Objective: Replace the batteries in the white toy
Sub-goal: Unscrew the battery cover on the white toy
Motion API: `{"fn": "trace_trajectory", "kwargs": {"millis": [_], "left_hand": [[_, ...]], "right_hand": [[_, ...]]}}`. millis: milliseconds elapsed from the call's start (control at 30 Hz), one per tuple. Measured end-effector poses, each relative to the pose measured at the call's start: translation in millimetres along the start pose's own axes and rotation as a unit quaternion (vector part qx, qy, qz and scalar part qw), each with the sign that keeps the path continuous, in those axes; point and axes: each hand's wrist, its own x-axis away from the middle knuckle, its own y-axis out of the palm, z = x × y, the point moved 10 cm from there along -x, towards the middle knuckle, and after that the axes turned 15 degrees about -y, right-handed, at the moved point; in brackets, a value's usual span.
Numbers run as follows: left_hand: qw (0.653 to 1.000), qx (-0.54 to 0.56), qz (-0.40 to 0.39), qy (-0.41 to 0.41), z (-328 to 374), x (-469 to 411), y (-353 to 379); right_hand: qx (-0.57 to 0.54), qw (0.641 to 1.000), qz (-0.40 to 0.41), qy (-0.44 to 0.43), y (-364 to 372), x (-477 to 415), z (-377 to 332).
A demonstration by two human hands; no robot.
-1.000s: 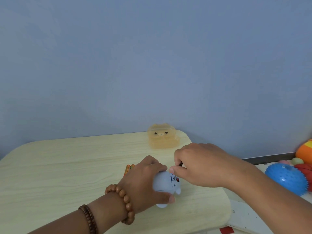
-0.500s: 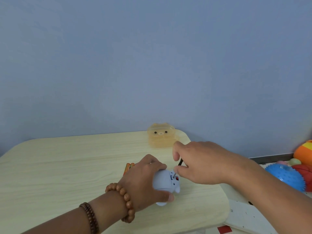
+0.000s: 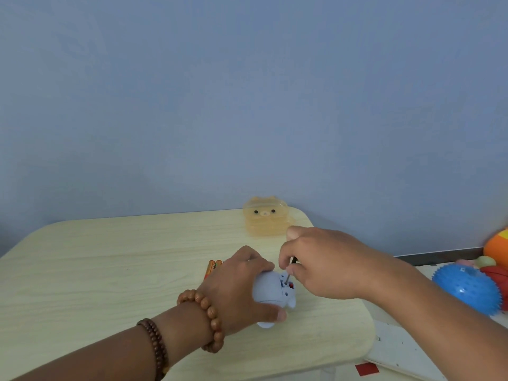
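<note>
The white toy (image 3: pixel 270 294) lies on the light wooden table (image 3: pixel 110 270), its underside turned toward the right. My left hand (image 3: pixel 239 287) wraps around it from the left, thumb under its near side. My right hand (image 3: pixel 321 262) pinches a small screwdriver (image 3: pixel 290 272) with a black handle; its thin metal tip sits in the toy's underside beside a red spot. Two orange batteries (image 3: pixel 213 266) lie on the table just behind my left hand, partly hidden by it.
A translucent orange bear-faced box (image 3: pixel 265 220) stands at the table's far right corner. Off the table to the right lie a blue spiky ball (image 3: pixel 467 288) and other coloured balls (image 3: pixel 497 247). A white board (image 3: pixel 398 350) rests below the table's right edge.
My right hand has lifted slightly and turned around the screwdriver, whose tip stays in the toy. My left hand keeps the toy in the same place.
</note>
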Motion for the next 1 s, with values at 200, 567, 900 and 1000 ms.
{"fn": "trace_trajectory", "kwargs": {"millis": [200, 567, 900, 1000], "left_hand": [[1.0, -0.01, 0.0, -0.001, 3, 1, 0], [1.0, -0.007, 0.001, -0.007, 3, 3, -2], [1.0, -0.002, 0.004, -0.003, 4, 1, 0], [1.0, -0.003, 0.005, -0.003, 4, 1, 1]], "right_hand": [[-0.05, 0.996, 0.068, 0.004, -11, 1, 2], [-0.001, 0.999, -0.003, 0.034, -2, 9, 5], [0.08, 0.996, -0.013, 0.026, -5, 4, 4], [0.033, 0.999, -0.018, 0.023, -2, 10, 5]]}}
